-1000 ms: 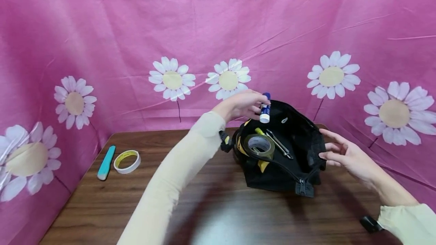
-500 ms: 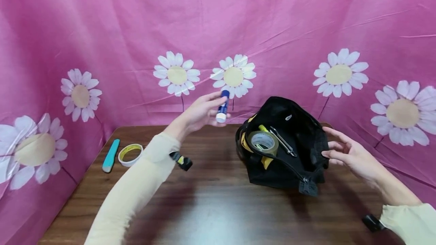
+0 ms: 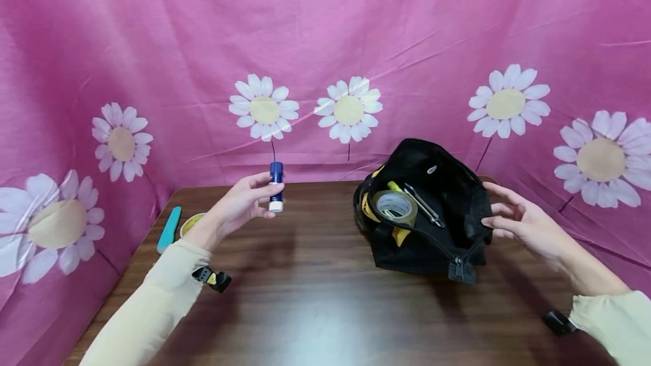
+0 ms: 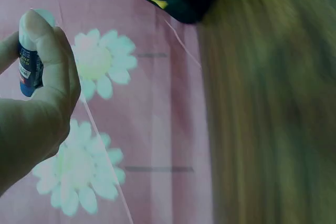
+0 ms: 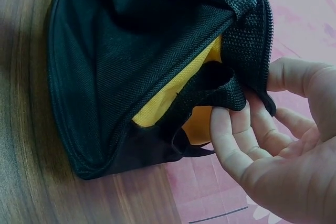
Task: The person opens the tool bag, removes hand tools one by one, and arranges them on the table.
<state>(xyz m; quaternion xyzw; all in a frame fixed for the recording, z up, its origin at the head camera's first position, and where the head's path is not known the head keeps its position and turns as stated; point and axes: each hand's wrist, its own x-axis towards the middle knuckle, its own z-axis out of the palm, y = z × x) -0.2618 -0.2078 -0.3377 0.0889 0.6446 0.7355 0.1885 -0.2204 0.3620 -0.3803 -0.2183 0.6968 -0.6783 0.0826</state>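
Head view: holds the glue stick (image 3: pixel 276 188) pinched in the left hand (image 3: pixel 239 203), white end down, raised above the table (image 3: pixel 315 275), well left of the black bag (image 3: pixel 409 256). Grips the bag's right rim with the right hand (image 3: pixel 531 227). Shows a tape roll (image 3: pixel 408 217) and a slim metallic tool (image 3: pixel 426 210) inside the bag, plus a teal tool (image 3: pixel 169 229) near the left forearm.

Left wrist view: shows the glue stick clasped between thumb and fingers.

Right wrist view: pinches the zippered edge (image 5: pixel 266 35), fingers touching a fabric loop (image 5: pixel 228 95).

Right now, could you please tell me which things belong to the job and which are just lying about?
In use, apparently: blue stick in left hand; black bag gripped by right hand, with tape roll inside.
Lying about: teal tool; yellow-lined ring.
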